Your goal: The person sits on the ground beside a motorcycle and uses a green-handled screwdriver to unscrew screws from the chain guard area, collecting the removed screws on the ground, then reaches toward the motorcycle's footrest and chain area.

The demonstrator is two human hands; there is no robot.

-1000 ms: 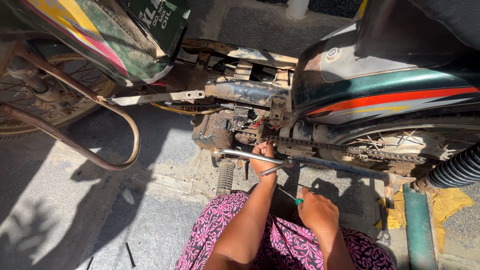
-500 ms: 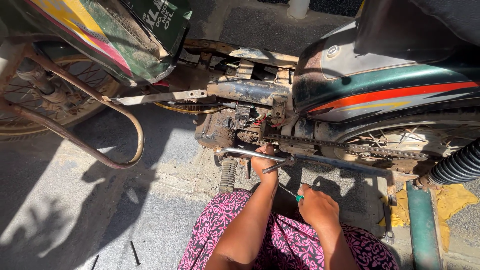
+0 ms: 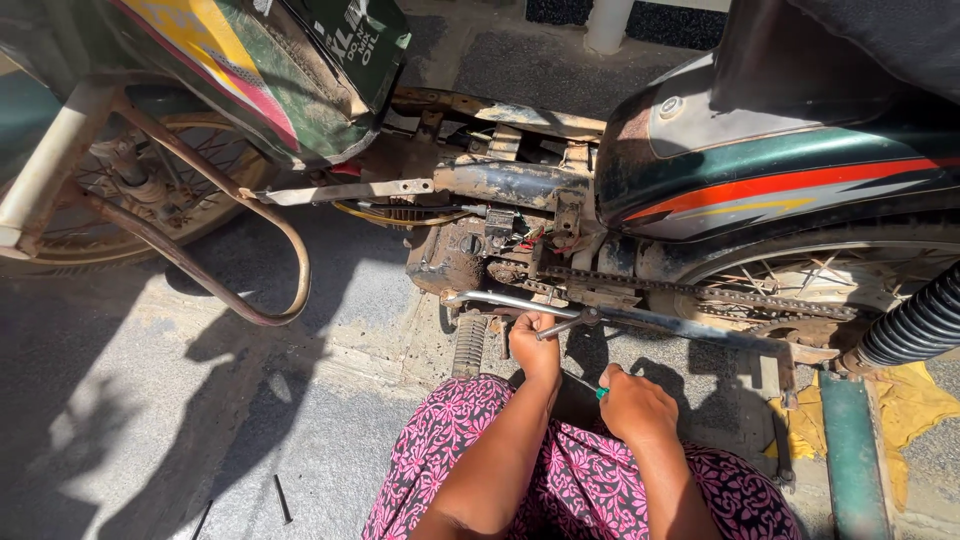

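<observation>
I am crouched beside a dirty motorcycle (image 3: 780, 190), above its drive chain (image 3: 700, 292) and muddy engine (image 3: 450, 260). My left hand (image 3: 535, 348) is closed around a silver wrench (image 3: 563, 324) at the chrome lever bar (image 3: 495, 300), just under the engine. Lower and to the right, my right hand (image 3: 635, 405) grips a thin green-handled tool (image 3: 600, 392), whose tip is hidden. Pink flowered cloth (image 3: 470, 440) covers my knees.
A ribbed footpeg (image 3: 468, 345) hangs left of my left hand. A rusty tube guard (image 3: 290, 260) and the spoked front wheel (image 3: 150, 190) are at left. A black ribbed hose (image 3: 915, 325), yellow cloth (image 3: 900, 400) and green pole (image 3: 850, 450) lie at right. Thin rods (image 3: 283, 498) lie on the concrete.
My left hand and the wrench have shifted slightly lower along the lever bar. My right hand has stayed put with the green-handled tool. The view has drifted a little.
</observation>
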